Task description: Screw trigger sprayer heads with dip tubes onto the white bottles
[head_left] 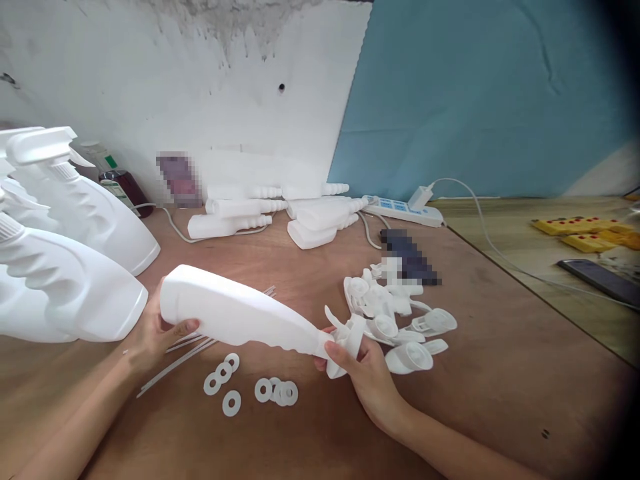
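My left hand point(155, 330) grips the base of a white plastic bottle point(235, 313) held sideways above the wooden table point(500, 347). My right hand point(363, 370) holds a white spray trigger head point(345, 340) against the bottle's neck. Several white ring washers point(250, 387) lie on the table just below the bottle. Thin white dip tubes point(177, 360) lie under my left hand. A pile of loose trigger heads point(400, 317) sits to the right of my right hand.
Finished spray bottles point(65, 253) lie at the left. Headless bottles point(280, 210) lie near the wall, beside a power strip point(405, 210) with a cable. A dark bottle point(125, 190) stands at the back left. Yellow parts point(585, 233) and a phone point(600, 280) lie on the right table.
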The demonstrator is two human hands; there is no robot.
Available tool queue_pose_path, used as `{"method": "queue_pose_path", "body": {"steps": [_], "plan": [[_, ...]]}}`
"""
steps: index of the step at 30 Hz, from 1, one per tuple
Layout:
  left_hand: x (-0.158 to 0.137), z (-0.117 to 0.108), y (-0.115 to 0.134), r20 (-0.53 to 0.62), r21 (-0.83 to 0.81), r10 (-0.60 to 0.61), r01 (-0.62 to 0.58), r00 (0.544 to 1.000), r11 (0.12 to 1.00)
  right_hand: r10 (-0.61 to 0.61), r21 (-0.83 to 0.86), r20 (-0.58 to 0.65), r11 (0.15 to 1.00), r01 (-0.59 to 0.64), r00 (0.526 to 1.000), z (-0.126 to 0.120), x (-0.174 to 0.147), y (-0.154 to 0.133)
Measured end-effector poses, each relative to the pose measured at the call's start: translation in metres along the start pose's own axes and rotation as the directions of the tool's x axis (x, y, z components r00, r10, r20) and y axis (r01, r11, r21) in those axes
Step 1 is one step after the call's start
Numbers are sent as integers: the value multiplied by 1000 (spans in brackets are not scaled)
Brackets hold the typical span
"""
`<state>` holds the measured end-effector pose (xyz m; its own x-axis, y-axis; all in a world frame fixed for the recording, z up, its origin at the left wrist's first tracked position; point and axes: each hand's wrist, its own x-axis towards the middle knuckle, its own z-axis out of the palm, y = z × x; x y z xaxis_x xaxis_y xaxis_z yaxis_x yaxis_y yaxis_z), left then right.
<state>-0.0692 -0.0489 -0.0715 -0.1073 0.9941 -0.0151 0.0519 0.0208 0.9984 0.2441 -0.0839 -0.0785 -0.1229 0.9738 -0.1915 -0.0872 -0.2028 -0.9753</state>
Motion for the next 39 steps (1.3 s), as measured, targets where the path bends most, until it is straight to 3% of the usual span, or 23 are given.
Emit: {"method": "queue_pose_path", "body": {"steps": [5, 19, 23, 27, 30, 33, 39], "plan": [[1, -2, -17, 82, 109, 68, -76, 994, 991, -36, -57, -6, 998, 36, 999, -2, -1, -1], [-7, 19, 4, 13, 51, 26, -27, 1000, 998, -10, 0, -32, 1000, 10, 999, -1, 1, -1], [-6, 27, 14, 5, 0, 7, -7, 1000, 1000, -94, -61, -74, 994, 90, 993, -1, 2, -2], [-7, 29, 24, 78, -145, 70, -58, 994, 988, -194, -131, -122, 975, 178, 973, 0, 2, 0], [-9, 25, 28, 119, -93, 109, -98, 987, 991, -183, -101, -47, 979, 178, 982, 0, -1, 4], [-10, 18, 29, 71, -21, 105, -104, 992, 994, -169, -37, 59, 984, 172, 984, 0, -5, 8], [-8, 18, 38, -17, 105, -4, 6, 1000, 994, -219, -196, 184, 947, 254, 958, -5, -11, 14]]}}
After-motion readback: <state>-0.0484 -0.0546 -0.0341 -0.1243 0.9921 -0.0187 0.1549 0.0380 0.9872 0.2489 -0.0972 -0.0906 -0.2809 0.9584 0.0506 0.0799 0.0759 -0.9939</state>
